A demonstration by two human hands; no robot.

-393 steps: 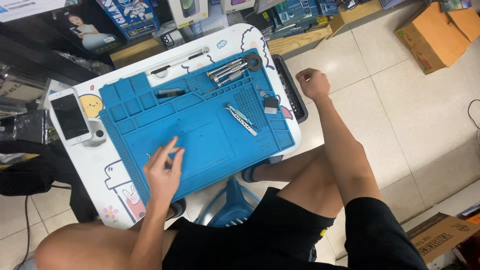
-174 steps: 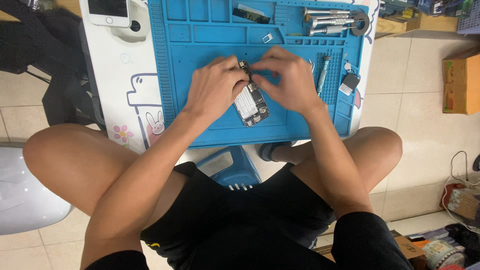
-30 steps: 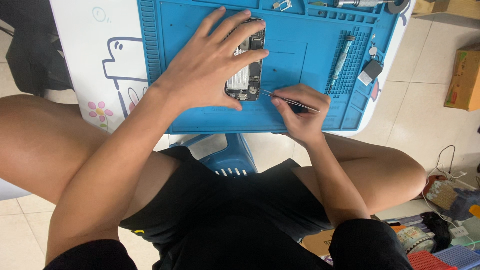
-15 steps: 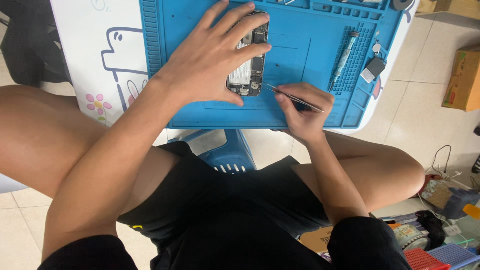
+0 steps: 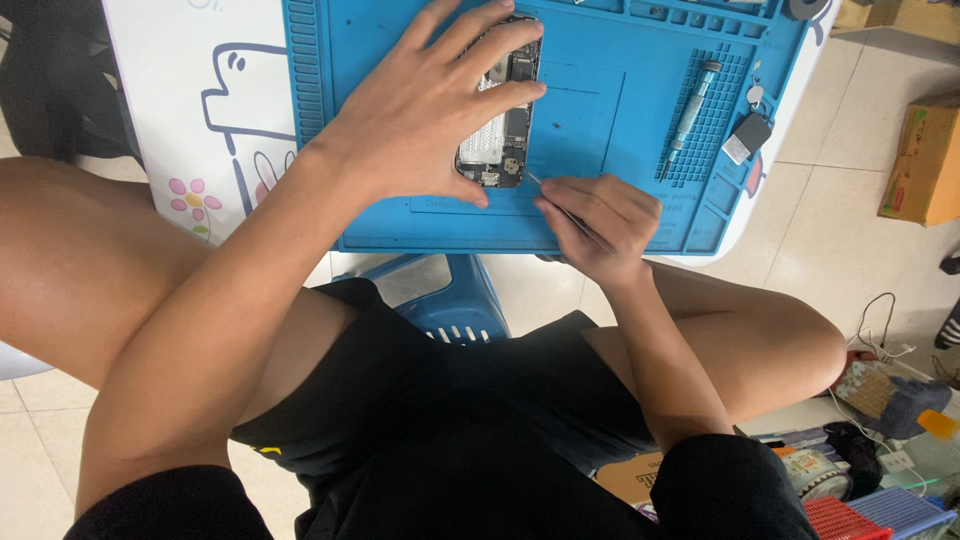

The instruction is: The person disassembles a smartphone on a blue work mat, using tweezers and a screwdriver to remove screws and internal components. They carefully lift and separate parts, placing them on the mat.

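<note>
Here, a white table (image 5: pixel 200 120) with cartoon drawings and little pink flowers is seen from above. A big blue mat (image 5: pixel 600 120) is laid on the table and covers most of it. The mat has small bins along its far edge and a field of tiny bumps on its right side.

Below the table, a blue plastic stool (image 5: pixel 440 300) can be seen between two bare knees. A brown cardboard box (image 5: pixel 925 160) is set on the tiled floor at the right, well apart from the table.

On the mat, an opened phone (image 5: pixel 500 130) is laid flat, with its inner parts facing up. The phone is pressed down by the left hand (image 5: pixel 430 110), which is spread wide over it. The fingers are fanned out across the top and left side of the phone, and the thumb is rested near its lower end.

Just beside the lower end of the phone, the right hand (image 5: pixel 600 225) is curled tight around a thin metal tool (image 5: pixel 560 205). The tip of the tool is pointed at the bottom corner of the phone; whether it touches cannot be told.

A grey screwdriver (image 5: pixel 690 115) is laid on the bumpy part of the mat. A small dark part (image 5: pixel 745 135) is placed just to its right.
</note>
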